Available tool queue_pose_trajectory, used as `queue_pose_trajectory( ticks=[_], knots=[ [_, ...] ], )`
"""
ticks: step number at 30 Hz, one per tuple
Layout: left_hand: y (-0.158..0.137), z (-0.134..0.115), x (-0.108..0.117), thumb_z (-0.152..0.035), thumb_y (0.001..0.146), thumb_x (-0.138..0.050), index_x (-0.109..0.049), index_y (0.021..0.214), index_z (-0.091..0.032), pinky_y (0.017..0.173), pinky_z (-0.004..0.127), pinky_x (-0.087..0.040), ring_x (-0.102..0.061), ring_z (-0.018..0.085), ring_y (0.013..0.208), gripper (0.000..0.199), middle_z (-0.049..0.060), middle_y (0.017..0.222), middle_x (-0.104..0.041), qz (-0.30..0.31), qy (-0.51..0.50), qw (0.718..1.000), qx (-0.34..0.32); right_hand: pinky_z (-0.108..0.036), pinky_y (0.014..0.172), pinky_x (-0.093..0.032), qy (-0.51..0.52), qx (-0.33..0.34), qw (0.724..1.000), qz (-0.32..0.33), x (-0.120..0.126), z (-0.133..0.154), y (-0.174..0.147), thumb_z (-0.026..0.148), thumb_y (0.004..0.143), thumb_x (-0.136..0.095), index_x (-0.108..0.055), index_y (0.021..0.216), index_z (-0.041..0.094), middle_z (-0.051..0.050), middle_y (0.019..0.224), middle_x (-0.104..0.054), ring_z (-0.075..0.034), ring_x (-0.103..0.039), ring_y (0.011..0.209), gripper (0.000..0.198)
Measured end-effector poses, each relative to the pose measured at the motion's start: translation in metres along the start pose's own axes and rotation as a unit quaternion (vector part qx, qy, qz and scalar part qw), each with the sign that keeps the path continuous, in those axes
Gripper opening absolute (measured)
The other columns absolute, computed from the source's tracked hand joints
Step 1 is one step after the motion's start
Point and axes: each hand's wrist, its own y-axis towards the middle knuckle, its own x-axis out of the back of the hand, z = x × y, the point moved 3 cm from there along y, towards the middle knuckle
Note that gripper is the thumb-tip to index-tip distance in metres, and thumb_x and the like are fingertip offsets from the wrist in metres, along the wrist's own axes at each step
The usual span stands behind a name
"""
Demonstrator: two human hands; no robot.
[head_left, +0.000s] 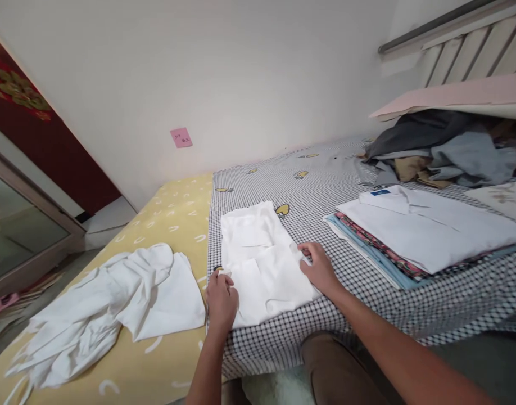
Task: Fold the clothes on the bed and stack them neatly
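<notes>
A white garment (262, 259) lies folded into a long rectangle on the checked bedding, its near end at the bed's front edge. At its lower left side, my left hand (223, 299) has curled fingers closed on the fabric edge. My right hand (320, 268) pinches the opposite side, with thumb and fingers drawn together at the cloth. A few soft creases and a fold line cross the garment's surface. The fingertips of both hands are partly hidden.
Left, a crumpled white garment (110, 312) lies on yellow bedding (180, 197). Right stands a stack of folded clothes with a white shirt (430, 225) on top. Behind it is a heap of dark and grey clothes (447, 143) under a pink board (460, 97). A wall (258, 79) bounds the back.
</notes>
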Motion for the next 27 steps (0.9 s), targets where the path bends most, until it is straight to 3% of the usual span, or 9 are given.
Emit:
queue_pose_trajectory(
  ticks=[4, 6, 11, 14, 16, 18, 21, 23, 27],
  knots=[
    [0.0, -0.006, 0.0, -0.004, 0.076, -0.047, -0.058, 0.096, -0.023, 0.109, 0.051, -0.038, -0.054, 0.029, 0.13, 0.029, 0.013, 0.133, -0.06, 0.018, 0.041, 0.999, -0.005, -0.045, 0.098, -0.046, 0.035, 0.006, 0.998, -0.054, 0.009, -0.002, -0.002, 0.015, 0.064, -0.056, -0.066, 0.091, 0.026, -0.007, 0.108, -0.059, -0.027, -0.056, 0.104, 0.031],
    [-0.001, -0.009, 0.001, -0.006, 0.079, -0.046, -0.06, 0.098, -0.023, 0.107, 0.05, -0.039, -0.058, 0.028, 0.123, 0.029, 0.011, 0.128, -0.063, 0.025, 0.054, 0.998, -0.009, -0.045, 0.1, -0.045, 0.007, 0.02, 0.999, -0.034, 0.009, -0.004, -0.003, 0.013, 0.068, -0.053, -0.064, 0.07, 0.026, -0.007, 0.106, -0.06, -0.026, -0.055, 0.108, 0.016],
    [-0.002, -0.011, 0.001, -0.01, 0.085, -0.043, -0.061, 0.101, -0.022, 0.108, 0.054, -0.036, -0.057, 0.03, 0.121, 0.027, 0.012, 0.129, -0.063, 0.028, 0.066, 0.997, -0.008, -0.053, 0.107, -0.035, -0.114, 0.008, 0.992, 0.061, 0.0, -0.005, -0.003, 0.009, 0.074, -0.05, -0.066, 0.052, 0.023, -0.005, 0.119, -0.065, -0.027, -0.055, 0.117, 0.031],
    [-0.003, -0.01, -0.001, -0.012, 0.088, -0.041, -0.061, 0.105, -0.022, 0.106, 0.053, -0.038, -0.057, 0.03, 0.12, 0.028, 0.014, 0.133, -0.061, 0.029, 0.089, 0.995, -0.02, -0.054, 0.111, -0.031, -0.114, -0.002, 0.99, 0.088, -0.002, -0.003, -0.002, 0.008, 0.075, -0.048, -0.081, 0.091, 0.032, -0.002, 0.142, -0.057, -0.028, -0.049, 0.131, 0.043],
    [-0.004, -0.009, -0.002, -0.012, 0.089, -0.04, -0.062, 0.105, -0.022, 0.106, 0.051, -0.038, -0.057, 0.03, 0.121, 0.028, 0.014, 0.134, -0.061, 0.028, 0.097, 0.995, -0.024, -0.055, 0.113, -0.03, -0.083, -0.014, 0.993, 0.087, 0.0, -0.003, -0.002, 0.012, 0.075, -0.05, -0.068, 0.131, 0.037, -0.002, 0.154, -0.047, -0.029, -0.043, 0.139, 0.064],
    [-0.004, -0.008, -0.003, -0.013, 0.09, -0.041, -0.061, 0.105, -0.022, 0.107, 0.051, -0.037, -0.057, 0.03, 0.121, 0.028, 0.013, 0.135, -0.06, 0.028, 0.105, 0.994, -0.019, -0.055, 0.115, -0.03, -0.046, -0.019, 0.995, 0.085, 0.003, -0.004, -0.001, 0.018, 0.075, -0.054, -0.058, 0.143, 0.036, -0.004, 0.154, -0.047, -0.029, -0.041, 0.141, 0.07],
    [-0.005, -0.01, -0.004, -0.014, 0.091, -0.04, -0.061, 0.107, -0.022, 0.106, 0.05, -0.038, -0.057, 0.03, 0.119, 0.027, 0.013, 0.134, -0.06, 0.027, 0.123, 0.992, -0.024, -0.049, 0.112, -0.037, 0.034, -0.014, 0.997, 0.073, 0.005, -0.004, 0.0, 0.022, 0.073, -0.055, -0.076, 0.105, 0.029, -0.005, 0.131, -0.063, -0.028, -0.052, 0.128, 0.04],
    [-0.007, -0.013, -0.005, -0.016, 0.092, -0.04, -0.061, 0.109, -0.021, 0.105, 0.05, -0.038, -0.057, 0.031, 0.118, 0.027, 0.013, 0.131, -0.061, 0.024, 0.145, 0.988, -0.037, -0.047, 0.106, -0.041, 0.086, -0.023, 0.995, 0.045, 0.008, -0.002, 0.0, 0.021, 0.071, -0.055, -0.074, 0.078, 0.027, -0.006, 0.113, -0.068, -0.027, -0.058, 0.114, 0.021],
    [-0.012, -0.021, -0.005, -0.018, 0.093, -0.041, -0.061, 0.109, -0.02, 0.103, 0.049, -0.039, -0.057, 0.031, 0.114, 0.026, 0.013, 0.122, -0.063, 0.012, 0.178, 0.983, -0.048, -0.047, 0.099, -0.042, 0.061, 0.014, 0.998, 0.003, 0.022, 0.021, -0.005, 0.018, 0.073, -0.054, -0.073, 0.074, 0.028, -0.005, 0.097, -0.07, -0.027, -0.06, 0.1, 0.021]
  ],
)
